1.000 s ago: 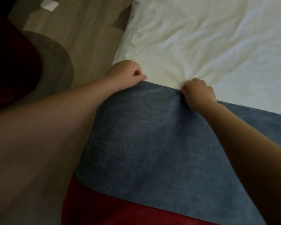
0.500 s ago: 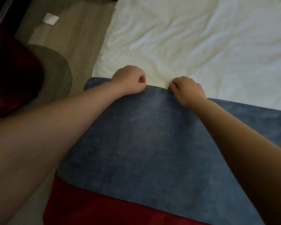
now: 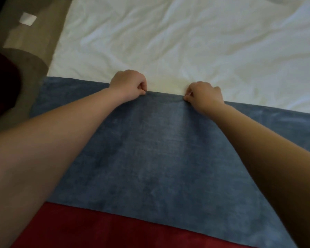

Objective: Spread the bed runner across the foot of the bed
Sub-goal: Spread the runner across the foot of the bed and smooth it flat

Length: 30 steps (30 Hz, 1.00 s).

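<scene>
Wood-toned floor [image 3: 39, 33] fills the upper left corner, with a small white square [image 3: 28, 18] lying flat on it near the top. Lower down, at the left border, a dark red object [image 3: 0, 86] is mostly cut off. It sits beside a rounded grey patch [image 3: 32, 67] of floor, and I cannot tell what either one is.

Next comes the bed [image 3: 61, 56], which carries two layers. A wrinkled white sheet [image 3: 186, 36] covers all of its far part. The blue bed runner [image 3: 150, 149] lies flat across its near part, from the bed's left side to the right border of the view. A red band [image 3: 97, 228] of cloth runs along the runner's near edge, and I cannot tell whether it belongs to the runner.

The left hand [image 3: 128, 85] is curled into a fist on the runner's far edge, thumb and forefinger pinching the fabric where blue meets white. The right hand [image 3: 204, 94] is just beside it on the same edge, curled the same way and nipping the hem. The cloth puckers slightly under its fingers. A short, straight stretch of hem lies between the two hands. Both bare forearms reach forward over the runner.
</scene>
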{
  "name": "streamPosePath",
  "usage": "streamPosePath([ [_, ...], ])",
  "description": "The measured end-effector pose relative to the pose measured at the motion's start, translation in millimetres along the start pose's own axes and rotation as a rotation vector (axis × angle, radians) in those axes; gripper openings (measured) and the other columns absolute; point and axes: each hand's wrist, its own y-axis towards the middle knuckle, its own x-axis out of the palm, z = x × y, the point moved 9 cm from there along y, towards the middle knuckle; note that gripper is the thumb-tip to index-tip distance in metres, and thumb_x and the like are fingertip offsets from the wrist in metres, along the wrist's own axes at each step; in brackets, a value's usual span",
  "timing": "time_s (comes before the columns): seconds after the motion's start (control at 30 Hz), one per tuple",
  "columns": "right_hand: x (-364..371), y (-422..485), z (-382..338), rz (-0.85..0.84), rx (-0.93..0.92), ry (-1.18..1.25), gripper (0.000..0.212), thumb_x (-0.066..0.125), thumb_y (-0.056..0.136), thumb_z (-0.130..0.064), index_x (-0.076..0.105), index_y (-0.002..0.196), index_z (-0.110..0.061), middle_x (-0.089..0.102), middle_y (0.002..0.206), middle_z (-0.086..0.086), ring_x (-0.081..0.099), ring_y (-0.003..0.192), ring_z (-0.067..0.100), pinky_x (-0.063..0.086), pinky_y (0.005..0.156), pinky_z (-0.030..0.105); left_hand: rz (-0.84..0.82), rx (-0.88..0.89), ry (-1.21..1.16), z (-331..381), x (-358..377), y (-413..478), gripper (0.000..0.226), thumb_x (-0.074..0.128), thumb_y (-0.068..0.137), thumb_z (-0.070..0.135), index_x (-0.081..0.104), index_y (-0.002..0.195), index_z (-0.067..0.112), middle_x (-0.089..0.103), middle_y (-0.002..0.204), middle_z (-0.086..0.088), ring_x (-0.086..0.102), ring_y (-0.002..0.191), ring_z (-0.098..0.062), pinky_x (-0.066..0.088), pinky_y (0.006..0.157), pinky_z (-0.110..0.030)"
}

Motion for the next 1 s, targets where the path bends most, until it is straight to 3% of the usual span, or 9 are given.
streamPosePath([
  [0.1,5.5,1.3,3.2,0.036,0.018,0.037,0.02,0.047,0.096,-0.029,0.063,0.098,-0.018,0.06,0.108,0.009,0.052,0.105,0.032,0.034,0.087,0.041,0.064,-0.057,0.021,2.6,0.7,-1.7,0.008,0.064,0.087,0.022,0.071,0.091,0.022,0.07,0.094,0.0,0.062,0.09,-0.022,0.044,0.079,-0.034],
  [0.2,1.2,-2.4,4.7,0.056,-0.045,0.076,0.022,0.041,0.098,-0.027,0.06,0.096,-0.018,0.06,0.106,0.01,0.053,0.101,0.033,0.032,0.083,0.04,0.106,-0.12,-0.007,6.2,0.2,-6.3,0.017,0.055,0.087,0.015,0.072,0.09,0.017,0.071,0.095,-0.002,0.062,0.089,-0.024,0.045,0.08,-0.035],
  [0.3,-9.8,-11.5,23.6,0.067,-0.077,0.113,0.023,0.045,0.096,-0.038,0.06,0.093,-0.021,0.061,0.1,0.003,0.055,0.096,0.028,0.034,0.083,0.04,0.11,-0.062,-0.072,23.2,1.6,-4.2,0.023,0.054,0.088,0.028,0.069,0.077,0.013,0.071,0.087,-0.007,0.063,0.08,-0.024,0.05,0.076,-0.034],
  [0.4,-14.2,-23.2,60.5,0.058,-0.042,0.087,0.021,0.05,0.093,-0.043,0.062,0.094,-0.025,0.057,0.096,-0.002,0.055,0.096,0.025,0.035,0.086,0.041,0.071,0.073,-0.136,52.8,9.2,3.1,0.024,0.062,0.083,0.042,0.072,0.083,0.02,0.067,0.082,0.007,0.061,0.079,-0.013,0.048,0.072,-0.028],
  [0.5,-15.8,-30.3,91.9,0.056,0.008,0.036,0.015,0.052,0.092,-0.039,0.061,0.091,-0.027,0.055,0.094,-0.002,0.055,0.098,0.026,0.032,0.082,0.039,0.068,0.14,-0.127,71.6,14.0,11.6,0.014,0.065,0.083,0.033,0.072,0.086,0.021,0.065,0.081,0.01,0.062,0.08,-0.013,0.042,0.074,-0.028],
  [0.73,-9.7,-23.8,102.0,0.094,0.135,-0.038,0.015,0.052,0.094,-0.032,0.065,0.095,-0.024,0.06,0.103,0.005,0.053,0.103,0.03,0.03,0.083,0.04,0.051,0.09,-0.037,75.6,17.0,24.9,0.012,0.061,0.087,0.029,0.071,0.086,0.021,0.068,0.088,0.007,0.06,0.086,-0.017,0.039,0.09,-0.037],
  [0.87,-17.1,-34.4,107.5,0.12,0.135,-0.01,0.017,0.053,0.092,-0.037,0.064,0.091,-0.024,0.059,0.098,0.004,0.053,0.1,0.029,0.033,0.085,0.041,0.016,0.09,-0.031,89.6,15.7,23.2,0.017,0.054,0.083,0.019,0.07,0.086,0.02,0.069,0.089,0.005,0.061,0.086,-0.018,0.045,0.088,-0.036],
  [1.0,-29.4,-50.9,148.6,0.056,0.152,-0.028,0.02,0.054,0.091,-0.043,0.063,0.093,-0.025,0.058,0.098,0.002,0.053,0.101,0.027,0.034,0.086,0.043,-0.044,0.151,-0.097,126.6,22.9,24.9,0.021,0.056,0.085,0.034,0.071,0.085,0.019,0.069,0.085,0.006,0.063,0.082,-0.016,0.051,0.079,-0.035],
])
